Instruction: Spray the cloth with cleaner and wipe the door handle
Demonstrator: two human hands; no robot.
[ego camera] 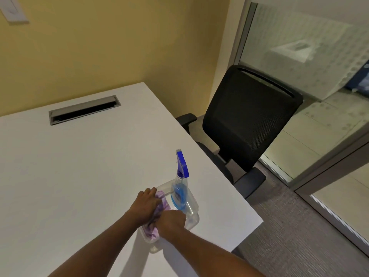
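A clear plastic bin (194, 221) sits near the right front corner of the white table (79, 166). Inside it stands a clear spray bottle (180, 193) with a blue trigger head and blue label, next to a crumpled purple cloth (162, 200). My left hand (146, 204) lies on top of the cloth, fingers curled over it. My right hand (171, 220) reaches into the bin beside the bottle's base and grips the cloth's lower part. No door handle is in view.
A black mesh office chair (249, 120) stands right of the table. A grey cable slot (83, 111) is set into the tabletop. Frosted glass partitions (299, 47) and carpet lie to the right; a yellow wall is behind.
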